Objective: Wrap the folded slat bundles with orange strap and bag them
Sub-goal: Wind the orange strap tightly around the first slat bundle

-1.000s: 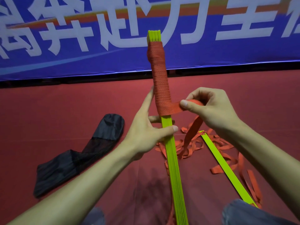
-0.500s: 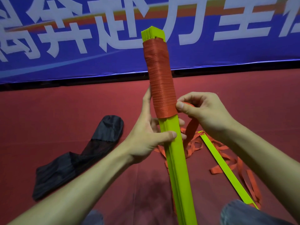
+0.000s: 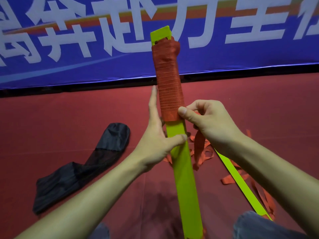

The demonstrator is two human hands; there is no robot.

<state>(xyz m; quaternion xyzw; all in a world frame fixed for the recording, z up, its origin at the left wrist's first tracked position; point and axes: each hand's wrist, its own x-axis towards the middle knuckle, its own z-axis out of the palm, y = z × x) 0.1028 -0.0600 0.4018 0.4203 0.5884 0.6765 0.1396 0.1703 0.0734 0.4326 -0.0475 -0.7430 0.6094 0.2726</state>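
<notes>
- Head view: the slat bundle [image 3: 183,169] stands tilted in the middle. The orange strap [image 3: 170,94] is wound tight round its far, top part.
- The left hand [image 3: 156,140] grips the bundle just under the wrap. Its thumb lies across the front and one finger points straight up the left edge.
- The right hand [image 3: 208,121] pinches the strap at the wrap's bottom edge, on the right.
- I think the strap goes slack if that pinch slips, and then the turns could slide loose.
- The rest of the strap lies in a messy pile on the red floor [image 3: 259,109] to the right, by a loose slat [image 3: 241,183]. It could knot or snag.
- The black bag [image 3: 82,166] lies on the left, not used yet.
- A second ago I saw the bundle's thin side, and now I see its wide flat face. The right hand was pulling the strap out sideways, and now it sits tight against the bundle.
</notes>
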